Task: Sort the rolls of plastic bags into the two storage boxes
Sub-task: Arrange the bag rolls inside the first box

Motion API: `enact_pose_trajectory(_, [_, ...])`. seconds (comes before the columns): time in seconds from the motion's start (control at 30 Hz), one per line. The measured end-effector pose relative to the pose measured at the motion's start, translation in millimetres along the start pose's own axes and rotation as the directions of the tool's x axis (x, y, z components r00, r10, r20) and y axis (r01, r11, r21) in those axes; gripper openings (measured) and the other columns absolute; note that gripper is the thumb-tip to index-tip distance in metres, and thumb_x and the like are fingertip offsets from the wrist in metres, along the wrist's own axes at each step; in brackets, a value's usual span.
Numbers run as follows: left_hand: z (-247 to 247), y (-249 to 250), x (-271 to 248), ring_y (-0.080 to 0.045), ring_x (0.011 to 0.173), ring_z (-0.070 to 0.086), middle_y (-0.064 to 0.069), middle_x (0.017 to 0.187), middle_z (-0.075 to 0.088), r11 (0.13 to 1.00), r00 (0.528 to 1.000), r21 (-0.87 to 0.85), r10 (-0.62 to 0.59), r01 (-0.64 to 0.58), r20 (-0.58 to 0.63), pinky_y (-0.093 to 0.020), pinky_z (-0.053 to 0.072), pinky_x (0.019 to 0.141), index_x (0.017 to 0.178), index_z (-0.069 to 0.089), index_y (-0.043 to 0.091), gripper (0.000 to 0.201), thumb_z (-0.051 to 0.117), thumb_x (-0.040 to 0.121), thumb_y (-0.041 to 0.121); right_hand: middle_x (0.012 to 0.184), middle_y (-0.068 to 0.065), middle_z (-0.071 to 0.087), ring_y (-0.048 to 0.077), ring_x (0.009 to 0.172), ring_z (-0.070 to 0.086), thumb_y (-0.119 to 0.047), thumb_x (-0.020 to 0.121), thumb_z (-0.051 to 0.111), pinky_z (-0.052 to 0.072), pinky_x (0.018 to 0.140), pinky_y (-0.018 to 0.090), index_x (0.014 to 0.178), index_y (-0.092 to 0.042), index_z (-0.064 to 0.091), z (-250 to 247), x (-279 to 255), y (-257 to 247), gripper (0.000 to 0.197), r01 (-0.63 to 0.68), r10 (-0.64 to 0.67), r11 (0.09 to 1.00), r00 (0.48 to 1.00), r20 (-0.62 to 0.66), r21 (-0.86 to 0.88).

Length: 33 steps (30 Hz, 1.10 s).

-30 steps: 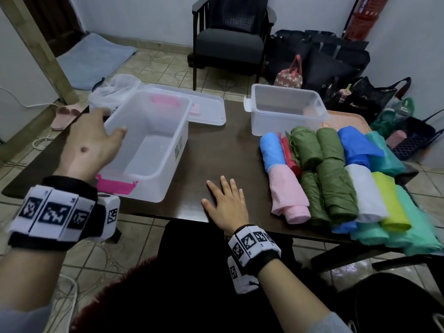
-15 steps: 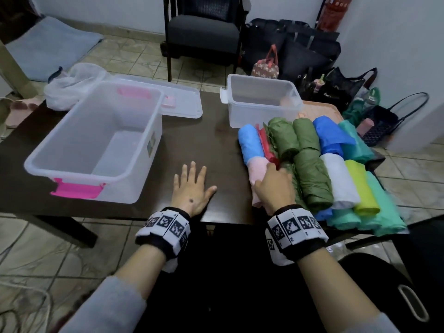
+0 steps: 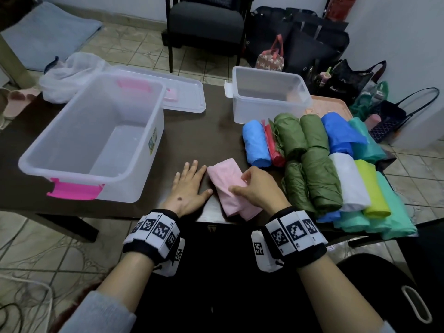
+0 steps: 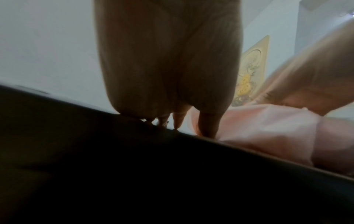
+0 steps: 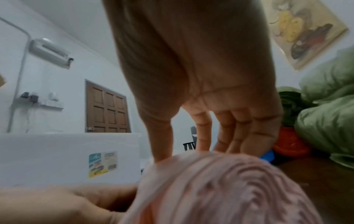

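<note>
My right hand [image 3: 242, 182] grips a pink roll of bags [image 3: 227, 183] near the table's front edge, thumb on one side and fingers curled over the top; the right wrist view shows the pink roll [image 5: 220, 189] close up under the fingers [image 5: 239, 136]. My left hand [image 3: 189, 183] lies flat on the table just left of the roll, fingers straight. The pile of rolls [image 3: 319, 169], blue, red, green, white, yellow and teal, lies to the right. A large clear box with pink latches [image 3: 31, 162] stands on the left. A smaller clear box [image 3: 242, 111] stands behind the pile. Both boxes look empty.
A clear lid [image 3: 187, 97] lies behind the large box beside a white plastic bag [image 3: 69, 78]. A peach tray [image 3: 331, 105] sits behind the pile. A dark chair [image 3: 204, 22] and several bags [image 3: 312, 44] stand on the floor beyond the dark table [image 3: 192, 131].
My right hand has pulled the pink roll out of the pile to the left, toward my left hand. The left hand stays flat on the table.
</note>
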<state>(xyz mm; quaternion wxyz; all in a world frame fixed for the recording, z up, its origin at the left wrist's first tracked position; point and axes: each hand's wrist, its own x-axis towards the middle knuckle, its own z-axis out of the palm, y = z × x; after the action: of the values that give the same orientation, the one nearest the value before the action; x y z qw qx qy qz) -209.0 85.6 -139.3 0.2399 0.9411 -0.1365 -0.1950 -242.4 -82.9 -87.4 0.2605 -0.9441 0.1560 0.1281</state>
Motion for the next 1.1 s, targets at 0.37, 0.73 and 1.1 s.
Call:
enact_pose_trajectory(0.37, [-23.4,-4.6,-9.2,-0.017,0.119,0.053,-0.001,0.128,0.057,0.869,0.927,-0.494,-0.214,0.036,-0.308,-0.016,0.031,0.099,0.129,0.054,0.015,0.034,0.046,0.096,0.016,0.126,0.012,0.048,0.031,0.119,0.046,-0.036,0.068,0.077,0.038,0.094,0.04,0.123,-0.012,0.039,12.3,-4.1,-26.1,0.071,0.042,-0.02,0.98,0.994,0.109,-0.197])
enact_pose_trajectory(0.73, [-42.9,19.2,-9.5,-0.034,0.085,0.068,-0.014,0.096,0.066,0.442,0.95,-0.872,-0.305,0.21,0.074,-0.038,0.056,0.073,0.095,0.054,0.013,0.061,0.019,0.094,0.062,0.1,0.007,0.055,0.03,0.089,0.056,-0.001,0.056,0.068,0.039,0.07,0.036,0.107,-0.018,0.05,-21.4,2.0,-36.7,0.057,0.571,-0.67,0.74,0.671,-0.317,-0.356])
enact_pose_trajectory(1.1, [-36.3,15.7,-0.1,-0.022,0.086,0.067,-0.009,0.1,0.068,0.481,0.953,-0.856,-0.302,0.187,0.038,-0.034,0.055,0.069,0.105,0.062,0.012,0.079,0.015,0.087,0.073,0.107,0.004,0.065,0.022,0.1,0.06,0.001,0.07,0.066,0.047,0.085,0.032,0.115,-0.013,0.059,-11.5,15.1,-26.1,0.048,0.497,-0.356,0.787,0.849,-0.389,0.365])
